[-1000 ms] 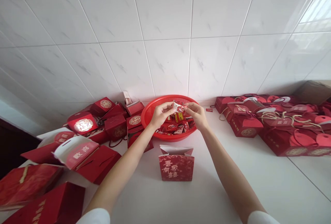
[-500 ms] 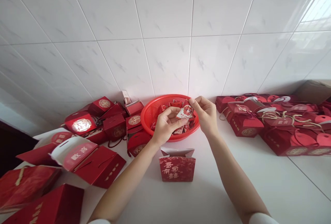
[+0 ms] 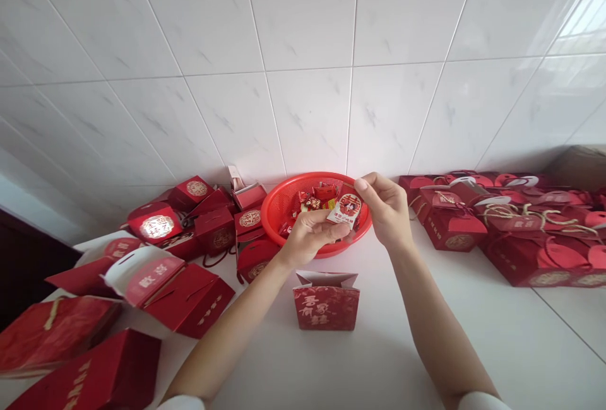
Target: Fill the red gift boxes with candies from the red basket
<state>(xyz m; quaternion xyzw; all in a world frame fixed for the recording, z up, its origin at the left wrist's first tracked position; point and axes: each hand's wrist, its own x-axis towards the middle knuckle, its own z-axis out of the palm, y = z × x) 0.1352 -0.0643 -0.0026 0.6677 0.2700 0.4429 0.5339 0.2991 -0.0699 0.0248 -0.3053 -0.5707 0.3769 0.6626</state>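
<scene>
While the right hand [image 3: 386,210] pinches a printed packet [image 3: 348,208] (left fingers [image 3: 326,228] touch it too), wrapped sweets [image 3: 315,200] lie in the red basket [image 3: 279,208]; tied gift boxes [image 3: 454,230] stand at three o'clock.

A red mesh basket [image 3: 316,208] holds red candy packets [image 3: 313,202]; a white wrapper [image 3: 344,209] shows a red double-happiness emblem; the red gift boxes [image 3: 214,230] carry gold medallions.

- Left hand [image 3: 310,238]: back upward, fingers stretched rightward, tips just below the right hand.
- Right hand [image 3: 386,208]: farther and rightward, fingertips [image 3: 362,186] pinched together, pointing left.
- Left forearm [image 3: 227,328], right forearm [image 3: 440,334]: bare, converging from the near edge.
</scene>
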